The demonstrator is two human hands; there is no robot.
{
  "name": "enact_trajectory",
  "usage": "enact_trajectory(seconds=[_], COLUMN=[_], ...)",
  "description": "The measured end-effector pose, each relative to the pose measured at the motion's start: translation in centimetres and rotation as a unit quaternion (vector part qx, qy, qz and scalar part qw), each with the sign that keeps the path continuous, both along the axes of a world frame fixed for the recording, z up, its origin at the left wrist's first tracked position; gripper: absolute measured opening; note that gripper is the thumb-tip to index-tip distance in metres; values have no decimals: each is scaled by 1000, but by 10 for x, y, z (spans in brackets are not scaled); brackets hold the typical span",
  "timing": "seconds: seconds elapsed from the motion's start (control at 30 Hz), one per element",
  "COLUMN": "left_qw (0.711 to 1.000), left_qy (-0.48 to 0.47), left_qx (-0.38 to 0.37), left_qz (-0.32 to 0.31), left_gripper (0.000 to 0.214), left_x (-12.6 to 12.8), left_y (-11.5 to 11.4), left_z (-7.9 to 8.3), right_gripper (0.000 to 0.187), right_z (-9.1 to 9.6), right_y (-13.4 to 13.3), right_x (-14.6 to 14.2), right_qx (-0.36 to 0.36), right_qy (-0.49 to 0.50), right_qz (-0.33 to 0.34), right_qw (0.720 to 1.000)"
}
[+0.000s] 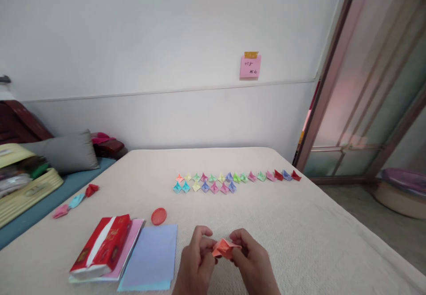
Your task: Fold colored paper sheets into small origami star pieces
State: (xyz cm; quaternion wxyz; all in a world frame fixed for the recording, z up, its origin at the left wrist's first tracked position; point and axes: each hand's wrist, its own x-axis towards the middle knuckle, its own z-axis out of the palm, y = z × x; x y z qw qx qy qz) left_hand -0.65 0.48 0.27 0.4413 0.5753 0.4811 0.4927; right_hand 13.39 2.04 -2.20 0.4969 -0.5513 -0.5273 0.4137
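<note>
Near the front edge of the view, an orange folded paper piece (225, 248) is held between both hands above the table. My left hand (199, 259) pinches its left corner with thumb and fingers. On the other side, my right hand (251, 259) grips the right part, its thumb on the near face. Farther off, two rows of small folded paper boats (214, 187) in many colours line the table. To the left of my hands lie blue paper sheets (151, 255), with a round red lid (159, 216) just beyond them.
A red tissue pack (103, 244) rests on pink paper (128, 246) at the left. Three folded papers, one of them red (91, 190), lie by the table's left edge. A pink note (250, 67) is taped to the wall. A basin (404, 193) stands at the right.
</note>
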Motion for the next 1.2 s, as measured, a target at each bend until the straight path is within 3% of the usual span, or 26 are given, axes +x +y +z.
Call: enact_trajectory(seconds=[0.13, 0.3, 0.5, 0.7, 1.0, 1.2], left_qw=[999, 999, 992, 988, 980, 967], left_qy=[-25, 2, 109, 113, 140, 222], left_qx=[-33, -26, 58, 102, 138, 115], left_qz=[-10, -20, -40, -40, -30, 51], left_gripper=[15, 14, 25, 33, 26, 18], left_x=[-4, -4, -3, -6, -6, -1], left_y=[2, 3, 4, 5, 6, 9], left_z=[0, 0, -5, -10, -13, -22], right_gripper=[12, 19, 20, 21, 23, 24], right_z=[3, 5, 2, 0, 0, -5], right_y=[1, 2, 1, 1, 2, -2], right_x=[1, 2, 1, 0, 2, -3], right_qx=[-52, -87, -52, -46, -52, -13], right_qy=[101, 149, 108, 94, 79, 11], right_qz=[33, 30, 9, 12, 12, 23], right_qw=[993, 985, 993, 995, 995, 1000])
